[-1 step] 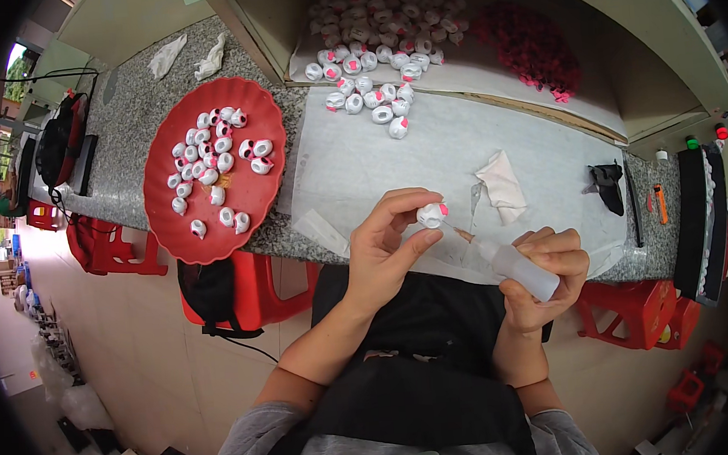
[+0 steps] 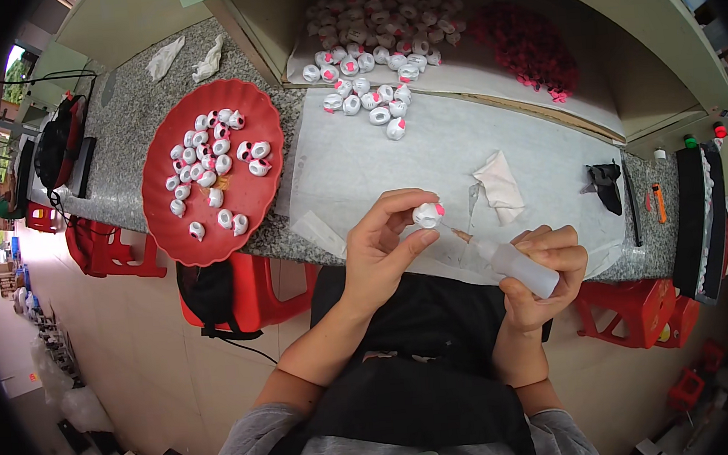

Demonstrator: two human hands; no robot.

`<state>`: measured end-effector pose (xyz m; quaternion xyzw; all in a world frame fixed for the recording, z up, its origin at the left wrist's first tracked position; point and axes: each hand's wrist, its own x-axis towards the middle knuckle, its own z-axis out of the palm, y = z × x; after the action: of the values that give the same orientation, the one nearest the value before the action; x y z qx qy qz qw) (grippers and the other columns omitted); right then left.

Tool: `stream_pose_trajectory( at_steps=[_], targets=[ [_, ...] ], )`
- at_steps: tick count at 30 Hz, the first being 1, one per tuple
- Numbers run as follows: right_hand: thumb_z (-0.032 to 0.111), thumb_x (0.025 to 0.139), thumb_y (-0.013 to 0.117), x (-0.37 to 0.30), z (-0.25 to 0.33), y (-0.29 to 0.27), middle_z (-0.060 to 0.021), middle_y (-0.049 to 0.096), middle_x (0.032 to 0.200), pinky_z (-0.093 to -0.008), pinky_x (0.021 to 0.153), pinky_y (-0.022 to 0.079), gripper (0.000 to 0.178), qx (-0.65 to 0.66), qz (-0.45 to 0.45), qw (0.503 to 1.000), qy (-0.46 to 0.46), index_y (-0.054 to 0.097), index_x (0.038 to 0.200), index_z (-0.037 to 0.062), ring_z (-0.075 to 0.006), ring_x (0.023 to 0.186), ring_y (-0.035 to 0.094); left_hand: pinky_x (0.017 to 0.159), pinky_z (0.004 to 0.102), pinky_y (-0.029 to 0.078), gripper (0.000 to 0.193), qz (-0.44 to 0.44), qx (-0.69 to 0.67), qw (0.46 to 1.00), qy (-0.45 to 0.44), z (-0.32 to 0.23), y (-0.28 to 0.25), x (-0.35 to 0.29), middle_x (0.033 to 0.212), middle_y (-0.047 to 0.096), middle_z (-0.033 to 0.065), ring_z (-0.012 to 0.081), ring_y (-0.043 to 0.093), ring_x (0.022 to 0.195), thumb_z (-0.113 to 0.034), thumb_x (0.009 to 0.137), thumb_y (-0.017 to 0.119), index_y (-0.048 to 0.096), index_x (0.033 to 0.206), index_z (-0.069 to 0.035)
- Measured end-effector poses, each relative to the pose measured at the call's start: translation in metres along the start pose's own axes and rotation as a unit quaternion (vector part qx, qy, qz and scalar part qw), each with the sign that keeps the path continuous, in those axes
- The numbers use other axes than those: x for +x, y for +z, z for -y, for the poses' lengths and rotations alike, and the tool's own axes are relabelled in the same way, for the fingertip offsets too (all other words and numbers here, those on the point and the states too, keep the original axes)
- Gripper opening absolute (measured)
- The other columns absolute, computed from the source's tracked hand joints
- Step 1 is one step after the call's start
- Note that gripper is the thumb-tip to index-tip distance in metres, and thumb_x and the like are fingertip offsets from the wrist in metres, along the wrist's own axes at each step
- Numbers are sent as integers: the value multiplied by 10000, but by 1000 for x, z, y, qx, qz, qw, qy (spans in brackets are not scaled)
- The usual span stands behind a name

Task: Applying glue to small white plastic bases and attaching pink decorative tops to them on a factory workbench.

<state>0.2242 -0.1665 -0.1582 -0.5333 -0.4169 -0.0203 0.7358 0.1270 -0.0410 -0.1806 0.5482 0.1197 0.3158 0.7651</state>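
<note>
Between the thumb and fingertips of my left hand point(image 2: 389, 247) is a small rounded white piece point(image 2: 426, 216) with a pink patch on its right side. My right hand point(image 2: 547, 273) is wrapped round a translucent squeeze bottle point(image 2: 523, 268), tilted with its thin nozzle toward that piece. Whether the nozzle tip touches it, I cannot tell. Both hands are over the white sheet point(image 2: 360, 172) near the table's front edge. To the left, a red scalloped tray point(image 2: 250, 198) carries several similar white pieces point(image 2: 204, 152), some with dark openings.
More white pieces point(image 2: 377, 98) spread from the sheet's far edge into a shelf box, beside a heap of dark pink bits point(image 2: 529, 48). A crumpled white cloth point(image 2: 498, 187) lies beyond the bottle. Farther right are a black wrapped item point(image 2: 607, 184) and an orange cutter point(image 2: 660, 202). Red stools point(image 2: 627, 314) stand below.
</note>
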Motion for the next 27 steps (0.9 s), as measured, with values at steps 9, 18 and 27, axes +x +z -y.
stream_pose_trajectory(
  at_steps=[9, 18, 27],
  targets=[
    [-52, 660, 528, 73, -39, -39, -75, 467, 792, -239, 538, 453, 271, -17, 90, 956, 279, 407, 894, 9, -135, 709, 506, 771, 290, 413, 338, -84, -93, 992, -2, -11, -16, 6, 956, 504, 100, 157, 507, 841, 31, 691, 567, 462, 1011, -2],
    [241, 686, 600, 162, -175, -40, -144, 545, 769, -370, 588, 440, 232, -533, 82, 842, -22, 543, 800, 47, -296, 698, 534, 762, 282, 423, 339, -66, -87, 994, -25, -9, -8, 0, 946, 505, 89, 144, 508, 839, 21, 693, 577, 461, 1010, -1],
    [273, 701, 575, 170, -176, -46, -144, 547, 836, -390, 645, 419, 273, -575, 105, 810, 43, 567, 873, 61, -322, 766, 518, 756, 281, 428, 332, -69, -82, 994, -36, -9, -6, 4, 933, 508, 88, 143, 511, 824, 14, 695, 581, 464, 1006, 2]
  ],
)
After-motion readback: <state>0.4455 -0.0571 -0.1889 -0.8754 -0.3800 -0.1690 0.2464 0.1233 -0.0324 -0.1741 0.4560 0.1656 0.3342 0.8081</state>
